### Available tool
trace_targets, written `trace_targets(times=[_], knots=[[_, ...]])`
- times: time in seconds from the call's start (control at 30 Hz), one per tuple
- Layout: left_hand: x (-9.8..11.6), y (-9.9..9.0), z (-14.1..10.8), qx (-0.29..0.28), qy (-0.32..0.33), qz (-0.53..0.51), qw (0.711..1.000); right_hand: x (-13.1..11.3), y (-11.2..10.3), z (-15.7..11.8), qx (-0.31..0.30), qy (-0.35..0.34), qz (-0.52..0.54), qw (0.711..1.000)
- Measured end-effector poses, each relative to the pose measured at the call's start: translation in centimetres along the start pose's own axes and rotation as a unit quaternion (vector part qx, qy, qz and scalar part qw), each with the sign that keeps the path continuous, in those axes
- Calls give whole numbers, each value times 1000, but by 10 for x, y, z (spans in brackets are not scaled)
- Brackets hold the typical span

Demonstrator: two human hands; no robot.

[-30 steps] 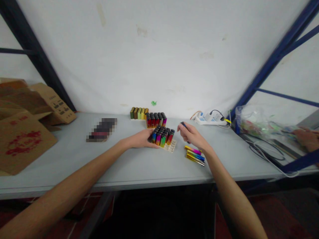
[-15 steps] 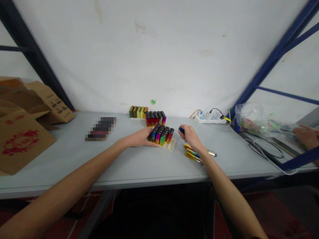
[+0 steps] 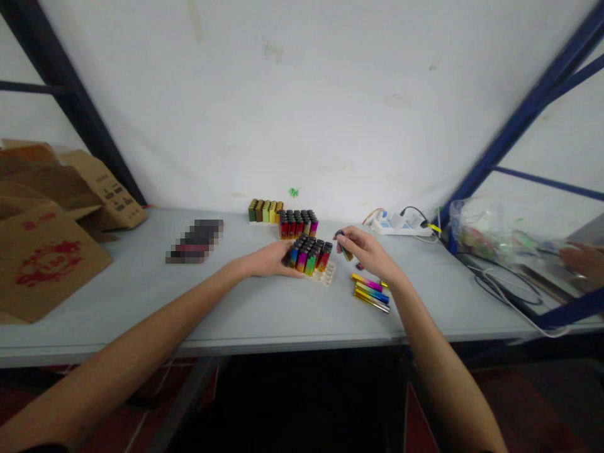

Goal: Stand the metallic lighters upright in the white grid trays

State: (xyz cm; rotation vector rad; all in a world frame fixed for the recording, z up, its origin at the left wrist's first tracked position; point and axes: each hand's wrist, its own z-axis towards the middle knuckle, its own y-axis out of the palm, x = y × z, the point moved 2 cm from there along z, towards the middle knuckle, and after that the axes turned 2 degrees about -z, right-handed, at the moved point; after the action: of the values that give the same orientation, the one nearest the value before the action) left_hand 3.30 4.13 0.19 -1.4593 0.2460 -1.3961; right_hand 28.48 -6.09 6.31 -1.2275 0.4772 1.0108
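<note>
My left hand [image 3: 274, 260] is wrapped round the left side of a pale tray [image 3: 325, 275] that carries upright colourful lighters [image 3: 310, 257] with black tops. The tray's right end has bare round slots. Just right of it, raised over the table, my right hand [image 3: 356, 244] pinches a single dark-topped lighter [image 3: 346, 252], tilted. Below that hand several shiny lighters [image 3: 371, 295] lie flat on the table. Behind the tray stand a second block of red and purple lighters [image 3: 296, 226] and a row of green and yellow ones [image 3: 265, 212].
Cardboard boxes [image 3: 61, 251] stand at the left, near a pixelated dark object [image 3: 195, 241]. A white power strip [image 3: 401, 225] lies against the wall. At the far right, beyond a blue frame, are cables, plastic bags and another person's hand [image 3: 582, 259].
My right hand has turned, and more of the lighter in it now shows. The flat lighters beneath are less covered by my forearm. My left hand still holds the tray.
</note>
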Motion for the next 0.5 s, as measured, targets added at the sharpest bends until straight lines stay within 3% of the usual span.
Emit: trace_targets(times=[0.13, 0.33, 0.5], knots=[[-1, 1, 0, 3, 5, 0, 1000, -2, -4, -2, 29, -60, -73, 995], [-1, 1, -1, 10, -21, 14, 1000, 8, 12, -4, -49, 1, -93, 994], [0, 0, 0, 5, -18, 14, 1000, 9, 22, -3, -68, 7, -133, 989]])
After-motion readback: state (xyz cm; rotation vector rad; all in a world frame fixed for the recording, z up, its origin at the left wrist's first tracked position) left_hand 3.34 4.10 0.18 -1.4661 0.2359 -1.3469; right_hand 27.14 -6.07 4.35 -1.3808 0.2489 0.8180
